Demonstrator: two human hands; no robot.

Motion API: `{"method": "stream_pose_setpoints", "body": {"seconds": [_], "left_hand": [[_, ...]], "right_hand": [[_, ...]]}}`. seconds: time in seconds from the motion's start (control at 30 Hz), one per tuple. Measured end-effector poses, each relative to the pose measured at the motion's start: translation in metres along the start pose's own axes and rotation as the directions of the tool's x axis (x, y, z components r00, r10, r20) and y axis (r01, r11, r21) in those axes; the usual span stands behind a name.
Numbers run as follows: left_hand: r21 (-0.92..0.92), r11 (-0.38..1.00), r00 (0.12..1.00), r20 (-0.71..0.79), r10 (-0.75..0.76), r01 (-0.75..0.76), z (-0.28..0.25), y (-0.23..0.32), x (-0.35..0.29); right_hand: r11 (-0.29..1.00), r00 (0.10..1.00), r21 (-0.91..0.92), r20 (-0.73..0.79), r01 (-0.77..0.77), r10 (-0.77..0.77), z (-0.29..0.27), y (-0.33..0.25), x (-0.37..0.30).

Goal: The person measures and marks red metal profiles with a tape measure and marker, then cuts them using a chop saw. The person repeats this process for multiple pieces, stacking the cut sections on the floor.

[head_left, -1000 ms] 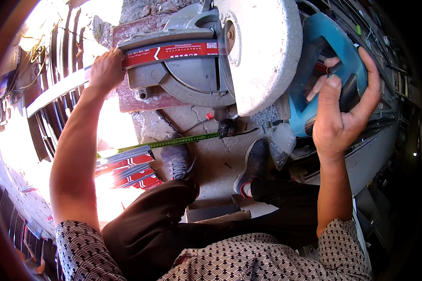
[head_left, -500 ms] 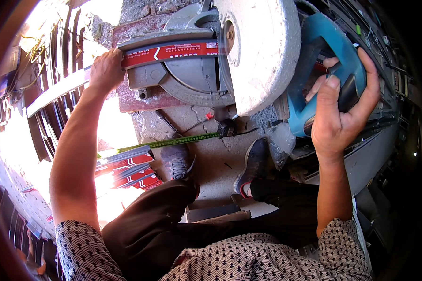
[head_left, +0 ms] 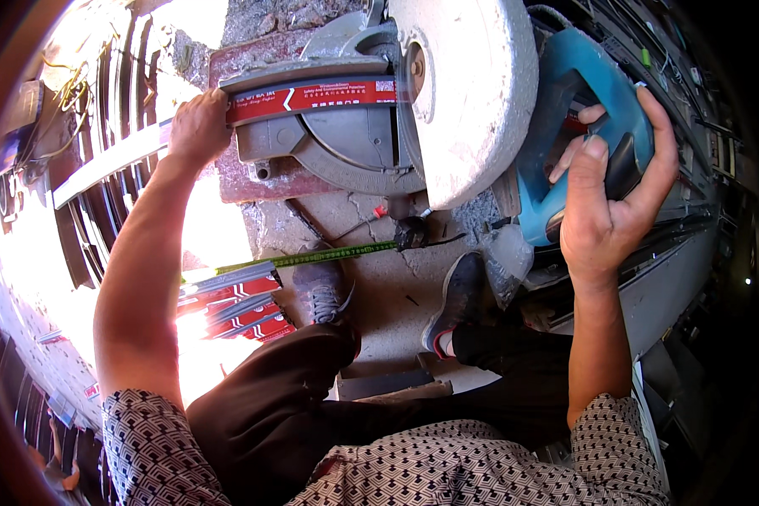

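A long metal profile with red printed film [head_left: 337,95] lies along the fence [head_left: 299,71] of a grey miter saw base [head_left: 346,139]. My left hand [head_left: 199,128] is closed over the profile at the base's left end, and the bare metal part runs on beyond it to the left. On the right, my right hand [head_left: 603,215] is wrapped round the saw's blue handle [head_left: 603,63], thumb toward the inside of the loop. The big pale, dusty blade guard [head_left: 476,101] stands at the profile's right end and hides what is behind it.
A green tape measure [head_left: 337,255] is stretched across the floor near my shoes [head_left: 319,291]. Several red-filmed profile pieces [head_left: 236,304] lie left of them. Long dark profiles [head_left: 114,76] line the left side. A clear plastic piece [head_left: 510,257] sits below the saw handle.
The whole view has shifted slightly, with the saw and profile a little farther right. Both hands keep their holds on the profile and the handle.
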State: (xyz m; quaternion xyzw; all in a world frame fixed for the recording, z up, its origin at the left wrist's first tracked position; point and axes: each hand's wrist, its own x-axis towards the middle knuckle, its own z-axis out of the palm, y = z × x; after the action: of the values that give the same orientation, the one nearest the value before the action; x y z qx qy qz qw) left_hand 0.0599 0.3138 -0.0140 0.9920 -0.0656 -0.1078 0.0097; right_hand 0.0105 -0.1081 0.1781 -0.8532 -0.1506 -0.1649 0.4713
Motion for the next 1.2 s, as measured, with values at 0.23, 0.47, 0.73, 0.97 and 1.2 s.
{"method": "stream_pose_setpoints", "body": {"seconds": [0.23, 0.47, 0.73, 0.97, 1.2], "left_hand": [[0.002, 1.000, 0.999, -0.024, 0.023, -0.023, 0.001, -0.002, 0.000], [0.018, 1.000, 1.000, -0.023, 0.014, -0.013, 0.004, -0.004, -0.001], [0.015, 1.000, 1.000, 0.005, -0.002, 0.002, -0.002, 0.004, 0.000], [0.027, 1.000, 1.000, 0.022, -0.010, 0.010, -0.003, 0.003, 0.000], [0.015, 1.000, 1.000, -0.001, -0.002, 0.002, 0.002, 0.000, 0.000]], "right_hand": [[0.998, 0.999, 0.031, -0.014, -0.051, 0.052, 0.000, -0.006, 0.007], [0.996, 0.996, 0.035, -0.026, -0.086, 0.087, 0.001, -0.007, 0.009], [0.997, 0.997, 0.023, -0.033, -0.071, 0.072, 0.002, -0.003, -0.002], [0.999, 0.998, 0.000, -0.042, -0.041, 0.041, 0.002, 0.003, -0.006], [0.999, 0.998, 0.007, -0.046, -0.044, 0.045, 0.004, 0.002, -0.007]]}}
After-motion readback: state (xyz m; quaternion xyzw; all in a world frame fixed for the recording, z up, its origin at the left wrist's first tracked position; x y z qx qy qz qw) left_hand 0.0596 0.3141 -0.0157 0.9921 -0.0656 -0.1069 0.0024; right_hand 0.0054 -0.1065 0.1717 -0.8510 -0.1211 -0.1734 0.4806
